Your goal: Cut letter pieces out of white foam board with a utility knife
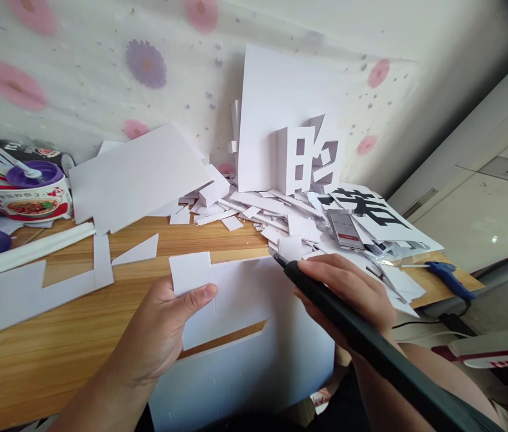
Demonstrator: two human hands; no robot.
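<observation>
My left hand [168, 318] grips a white foam board [240, 288] at its left edge, the thumb pressed on top and the fingers hidden underneath. A notch is cut in the board's top edge and a long slot runs through it, showing the wooden table. My right hand [348, 294] is closed around a long black craft knife [348, 324]. Its metal tip points up and left, close to the board's upper edge; I cannot tell whether it touches.
Foam board scraps [276, 210] are heaped behind. A white panel with raised cut-out characters [296, 159] stands there. Right lie a phone [346, 229], a sheet with black characters [384, 216] and a blue glue gun [450, 279]. A food tub [33, 201] stands left on the wooden table [69, 342].
</observation>
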